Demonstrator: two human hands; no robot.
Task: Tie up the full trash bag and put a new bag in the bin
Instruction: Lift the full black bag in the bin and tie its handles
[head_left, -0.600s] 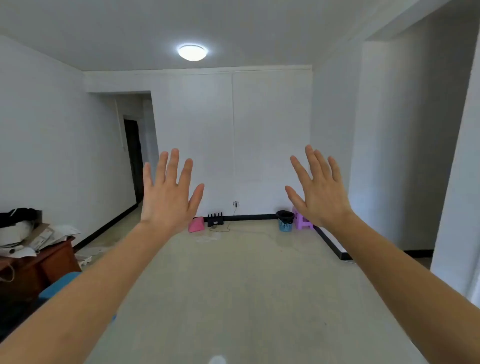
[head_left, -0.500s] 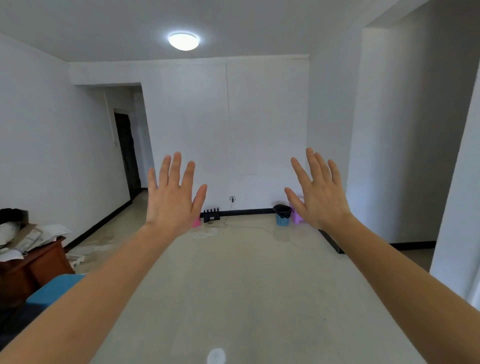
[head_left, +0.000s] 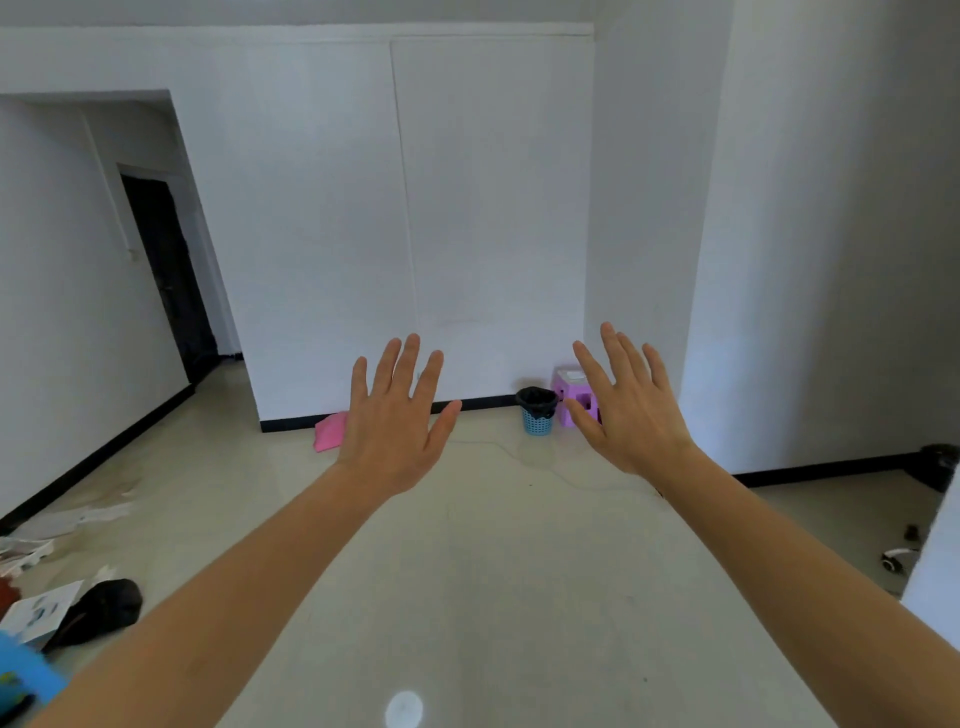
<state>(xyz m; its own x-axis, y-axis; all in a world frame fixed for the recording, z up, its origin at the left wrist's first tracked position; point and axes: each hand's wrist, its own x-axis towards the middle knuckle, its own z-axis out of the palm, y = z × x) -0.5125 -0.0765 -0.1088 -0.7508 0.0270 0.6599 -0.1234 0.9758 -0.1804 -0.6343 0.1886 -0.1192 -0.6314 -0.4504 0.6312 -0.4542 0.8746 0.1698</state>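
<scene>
fingers (head_left: 413, 358) on both hands are spread wide and hold nothing; the left hand (head_left: 395, 421) and right hand (head_left: 631, 410) are raised palm-forward on outstretched arms, apart from each other and touching no object. compared with half a second ago, the view has tipped downward and swung right: the ceiling light has gone out of frame, more floor shows, and the hands sit lower and closer together in the picture. loose papers (head_left: 47, 525) and a dark item lie on the floor at the near left. further off, a pink object (head_left: 330, 432) rests at the foot of the far wall. the blue bin (head_left: 537, 410), lined with a black trash bag (head_left: 536, 397), stands against that wall just beside a purple stool (head_left: 571, 395), well apart from the person. judgement: the task proper has not begun; the bag is not yet tied, and the person must cross the room before either hand can reach the bag's rim. no new bag can be made out from here.
</scene>
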